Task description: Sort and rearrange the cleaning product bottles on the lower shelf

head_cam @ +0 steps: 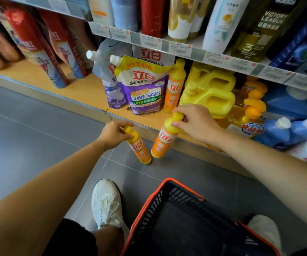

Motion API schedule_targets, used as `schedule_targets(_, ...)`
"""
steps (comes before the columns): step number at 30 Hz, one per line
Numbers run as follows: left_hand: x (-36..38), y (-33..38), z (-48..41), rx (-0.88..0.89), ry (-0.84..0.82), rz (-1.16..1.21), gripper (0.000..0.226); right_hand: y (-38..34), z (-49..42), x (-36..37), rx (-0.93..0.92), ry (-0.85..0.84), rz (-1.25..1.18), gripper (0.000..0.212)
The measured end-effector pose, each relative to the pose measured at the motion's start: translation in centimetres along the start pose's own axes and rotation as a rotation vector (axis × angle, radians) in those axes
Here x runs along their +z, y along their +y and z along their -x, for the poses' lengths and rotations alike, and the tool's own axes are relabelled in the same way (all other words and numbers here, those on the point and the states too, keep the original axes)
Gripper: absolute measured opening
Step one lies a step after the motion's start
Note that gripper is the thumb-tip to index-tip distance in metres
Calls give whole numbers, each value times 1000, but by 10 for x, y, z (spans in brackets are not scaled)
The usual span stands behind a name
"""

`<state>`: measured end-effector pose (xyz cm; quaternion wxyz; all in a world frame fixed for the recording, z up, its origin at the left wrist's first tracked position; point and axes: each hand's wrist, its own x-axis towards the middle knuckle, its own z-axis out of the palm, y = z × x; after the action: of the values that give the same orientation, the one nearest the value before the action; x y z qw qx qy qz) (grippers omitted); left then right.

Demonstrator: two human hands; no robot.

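Closest thing is the black basket (176, 182) with the orange rim, parked right between the white sneakers (106, 202). If the person shuffles forward to reach the shelf, I'd guess a foot clips it. Next out are the two orange dish soap bottles, and that's the bit that worries me more. Both are held only by their yellow tops, both are tilted, and their bases nearly touch each other down at the grey floor (38, 117). I can't tell if they're resting on it or just off it. A cap-only hold on a slick bottle could slip or swing, and then one knocks the other over. Pose-wise, the left hand (112, 134) has its fingers curled around the cap of the left bottle (139, 148), arm stretched out long. The right hand (195, 122) pinches the neck and cap of the right bottle (162, 143) between thumb and fingers, wrist bent down, and it sits just in front of the lower shelf (86, 89) edge. Past that, a third orange bottle (174, 87) stands upright on the shelf, squeezed between a purple and yellow refill pouch (143, 87) and the stacked yellow jugs (210, 93). That spot looks tight — sliding two more in there could easily tip the floppy pouch or nudge the upright bottle.
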<state>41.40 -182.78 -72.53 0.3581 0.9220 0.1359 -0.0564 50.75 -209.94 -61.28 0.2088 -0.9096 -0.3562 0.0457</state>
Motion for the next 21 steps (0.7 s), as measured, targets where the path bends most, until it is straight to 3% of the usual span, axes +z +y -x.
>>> schedule_targets(6,6,-3,3,-58,41,126,38,-17,-30,-51,-79,192,-1,26)
schedule_targets(11,11,0,2,-65,42,142,37,-16,-62,-45,-35,157,164,33)
schedule_targets(16,13,2,-1,-69,89,136,51,-16,-79,-31,17,181,200,38)
schedule_targets(21,11,12,-4,21,4,42,35,-6,-81,-29,91,252,223,43)
